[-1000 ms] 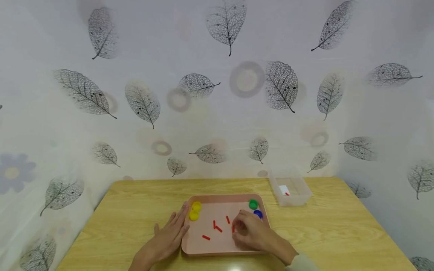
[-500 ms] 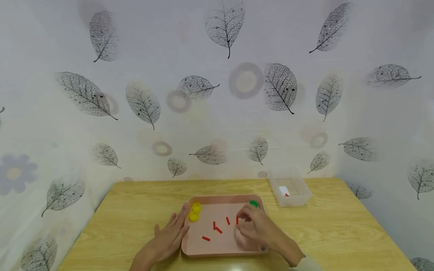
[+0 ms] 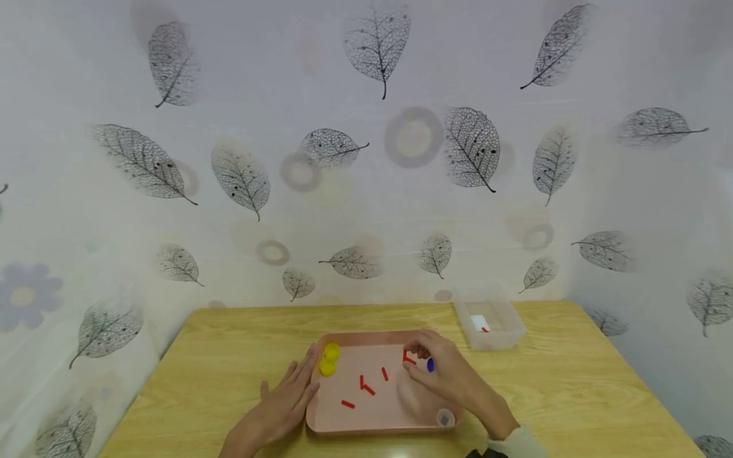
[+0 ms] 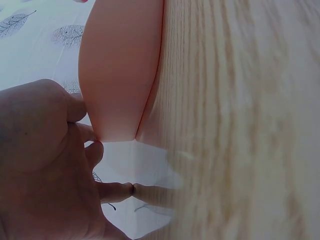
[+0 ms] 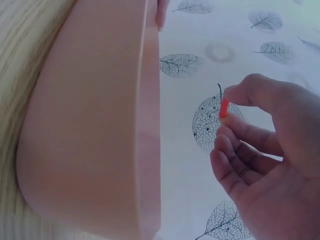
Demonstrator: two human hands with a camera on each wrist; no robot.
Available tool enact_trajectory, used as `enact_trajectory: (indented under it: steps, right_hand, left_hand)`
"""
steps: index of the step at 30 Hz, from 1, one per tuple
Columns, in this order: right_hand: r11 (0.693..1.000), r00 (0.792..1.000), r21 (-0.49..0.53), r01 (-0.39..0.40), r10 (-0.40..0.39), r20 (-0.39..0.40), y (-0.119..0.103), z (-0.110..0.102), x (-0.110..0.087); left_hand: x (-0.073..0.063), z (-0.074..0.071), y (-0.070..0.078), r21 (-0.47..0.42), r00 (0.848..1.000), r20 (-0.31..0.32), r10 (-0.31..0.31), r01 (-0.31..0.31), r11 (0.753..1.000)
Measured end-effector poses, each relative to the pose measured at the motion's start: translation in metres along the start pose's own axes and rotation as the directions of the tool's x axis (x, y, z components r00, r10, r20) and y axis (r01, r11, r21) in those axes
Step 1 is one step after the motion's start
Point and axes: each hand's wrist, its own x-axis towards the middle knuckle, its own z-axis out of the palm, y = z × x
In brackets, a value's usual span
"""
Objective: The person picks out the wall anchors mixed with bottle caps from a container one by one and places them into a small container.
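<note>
My right hand (image 3: 443,362) is above the right part of a pink tray (image 3: 366,429), pinching a small red stick (image 5: 224,107) between thumb and index finger. Its other fingers are bent. Another red stick (image 3: 410,361) shows beside the pinched one in the head view. My left hand (image 3: 283,397) rests with straight fingers along the tray's left edge. In the left wrist view its fingers touch the tray's outer wall (image 4: 120,75). Several red sticks (image 3: 347,404) lie on the tray floor. A blue cap (image 3: 431,365) is partly covered by my right hand.
Two yellow caps (image 3: 329,359) sit in the tray's back left corner. A small round translucent piece (image 3: 445,418) is at the front right corner. Behind the tray to the right, a clear plastic box (image 3: 498,337) holds a white piece and a red bit. A patterned sheet hangs behind the table.
My right hand has lifted the red stick and moved back and right, now covering the green cap. The round translucent piece has come into view. My left hand stays in place.
</note>
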Motion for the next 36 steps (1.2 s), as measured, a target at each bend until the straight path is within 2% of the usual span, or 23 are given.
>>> enact_trajectory:
  steps: [7, 15, 24, 29, 36]
  right_hand:
    - [1.0, 0.999, -0.022, -0.015, 0.014, -0.049, 0.007, -0.011, 0.0]
    - [0.998, 0.993, -0.017, 0.059, -0.06, -0.101, 0.015, -0.02, 0.003]
    - [0.996, 0.988, -0.023, 0.089, -0.091, -0.122, 0.019, -0.021, 0.003]
    - [0.997, 0.988, -0.043, 0.057, -0.063, -0.143, 0.021, -0.029, 0.002]
    - [0.99, 0.971, -0.133, 0.036, -0.066, -0.231, 0.029, -0.044, -0.002]
  left_hand:
    - [0.0, -0.001, 0.0, -0.002, 1.0, -0.007, 0.005, -0.005, 1.0]
    - [0.004, -0.002, 0.002, 0.014, 1.0, -0.022, 0.008, -0.007, 1.0]
    - [0.0, -0.001, -0.001, 0.005, 1.0, -0.005, -0.008, 0.008, 1.0]
    - [0.0, -0.002, -0.001, -0.003, 1.0, -0.012, -0.006, 0.006, 1.0]
    - [0.0, 0.001, -0.002, -0.005, 1.0, -0.011, -0.002, 0.002, 1.0]
